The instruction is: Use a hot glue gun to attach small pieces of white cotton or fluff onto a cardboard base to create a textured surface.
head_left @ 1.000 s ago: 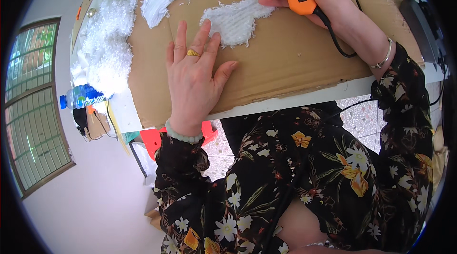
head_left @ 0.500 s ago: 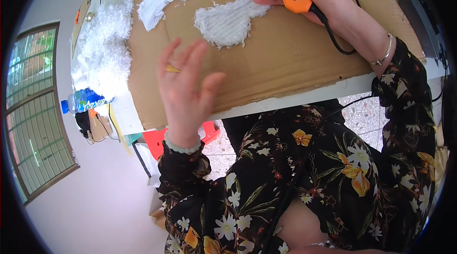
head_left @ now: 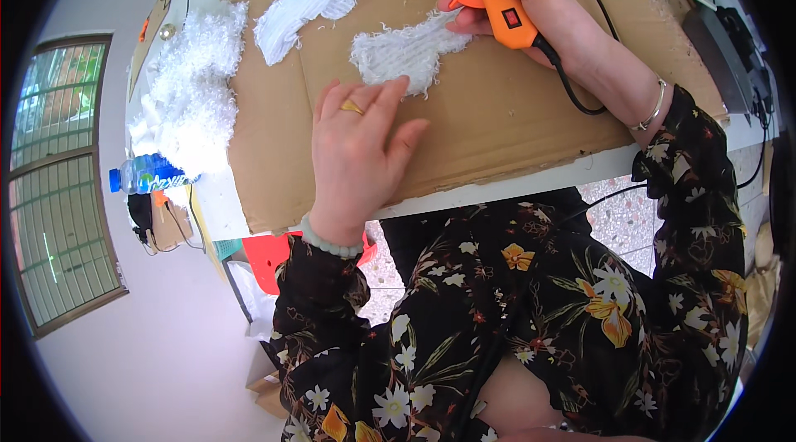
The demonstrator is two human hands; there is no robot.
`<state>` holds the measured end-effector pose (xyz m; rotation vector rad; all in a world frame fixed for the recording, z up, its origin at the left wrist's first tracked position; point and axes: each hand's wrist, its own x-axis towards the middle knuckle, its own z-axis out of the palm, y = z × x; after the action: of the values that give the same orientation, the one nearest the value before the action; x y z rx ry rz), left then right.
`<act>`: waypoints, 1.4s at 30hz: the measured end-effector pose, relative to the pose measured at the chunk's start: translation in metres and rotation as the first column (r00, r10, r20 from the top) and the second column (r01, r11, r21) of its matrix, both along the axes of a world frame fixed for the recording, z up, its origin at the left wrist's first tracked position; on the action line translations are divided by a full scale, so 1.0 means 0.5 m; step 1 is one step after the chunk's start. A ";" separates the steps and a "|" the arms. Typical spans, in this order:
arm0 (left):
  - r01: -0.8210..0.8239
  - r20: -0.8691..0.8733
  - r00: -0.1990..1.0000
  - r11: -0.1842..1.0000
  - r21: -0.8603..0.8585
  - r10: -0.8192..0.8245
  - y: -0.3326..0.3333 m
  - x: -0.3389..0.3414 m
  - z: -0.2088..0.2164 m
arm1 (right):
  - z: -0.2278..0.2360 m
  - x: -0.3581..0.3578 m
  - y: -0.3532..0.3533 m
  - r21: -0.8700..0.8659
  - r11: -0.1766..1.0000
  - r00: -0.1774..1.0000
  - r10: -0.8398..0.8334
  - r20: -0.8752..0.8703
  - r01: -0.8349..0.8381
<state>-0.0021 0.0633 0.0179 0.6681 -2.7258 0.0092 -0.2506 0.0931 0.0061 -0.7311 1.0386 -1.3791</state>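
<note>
An orange hot glue gun (head_left: 501, 15) is in my right hand (head_left: 543, 2), its nozzle pointing left over the cardboard and a pale glue stick running out of its back. Beneath its trigger lies a white fuzzy fabric piece (head_left: 406, 54), narrow at the right and wide at the left; the fingertips of my right hand are by its narrow end. My left hand (head_left: 358, 143) hovers palm down at the piece's near edge, fingers apart and holding nothing. Whether its fingertips touch the fabric I cannot tell. A second ribbed white fabric piece (head_left: 300, 11) lies farther left.
Brown cardboard (head_left: 497, 123) covers the white table. A heap of fluffy white material (head_left: 195, 85) lies along the left side, with a blue-capped plastic bottle (head_left: 143, 174) near it. The gun's black cord (head_left: 572, 98) loops at the right, near a dark box (head_left: 720, 48).
My left hand has moved right and toward the fabric piece, turning flatter. The view has shifted, so more of the glue gun shows; it stays in my right hand.
</note>
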 end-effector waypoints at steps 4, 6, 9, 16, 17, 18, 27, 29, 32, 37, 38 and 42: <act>0.015 -0.400 0.875 0.810 0.587 0.274 -0.016 0.006 -0.017 | -0.013 -0.011 0.001 -0.016 1.000 1.000 -0.012 -0.020 0.011; 0.052 -0.501 0.745 0.711 0.702 0.440 -0.006 0.023 -0.006 | -0.007 -0.009 -0.001 -0.025 1.000 0.999 0.000 -0.037 -0.001; -0.115 -0.401 0.873 0.917 0.382 0.277 0.004 0.046 -0.002 | -0.004 -0.003 0.000 -0.022 1.000 1.000 0.010 -0.020 -0.011; -0.025 -0.124 0.992 0.999 -0.037 0.020 0.038 0.014 -0.031 | -0.001 0.000 -0.001 -0.004 1.000 0.999 -0.011 -0.048 0.011; 0.006 -0.157 0.988 0.999 -0.047 -0.014 0.036 0.001 -0.029 | -0.028 -0.029 -0.008 -0.044 0.999 1.000 0.011 -0.001 -0.011; -0.029 -0.159 0.987 0.999 -0.036 0.023 0.026 -0.016 -0.044 | -0.044 -0.046 -0.011 -0.034 0.998 0.999 0.046 -0.003 -0.046; -0.006 -0.226 0.974 0.991 -0.131 -0.024 0.028 -0.013 -0.051 | -0.047 -0.039 -0.040 -0.117 0.982 0.984 0.156 0.087 -0.146; -0.013 -0.151 0.989 0.999 -0.046 0.006 0.028 -0.016 -0.047 | -0.050 -0.050 -0.047 -0.113 0.982 0.984 0.159 0.081 -0.149; 0.052 -0.216 0.975 0.998 -0.043 -0.060 0.016 -0.039 -0.035 | -0.027 -0.064 -0.029 -0.134 0.984 0.989 0.130 0.074 -0.119; 0.047 -0.225 0.973 0.999 -0.020 -0.050 0.017 -0.050 -0.041 | -0.046 -0.039 -0.018 -0.073 0.997 0.991 0.050 0.127 -0.041; 0.025 -0.234 0.972 0.999 0.034 -0.016 0.016 -0.045 -0.048 | -0.045 -0.025 -0.020 -0.051 0.998 0.992 0.037 0.123 -0.031; 0.126 -0.211 0.971 0.991 0.036 -0.116 0.031 -0.086 -0.008 | -0.016 -0.058 0.011 -0.025 1.000 0.995 0.008 0.100 -0.005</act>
<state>-0.0449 0.0786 0.0138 0.4851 -2.5657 -0.1496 -0.2798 0.0985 -0.0019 -0.6760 0.9408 -1.4113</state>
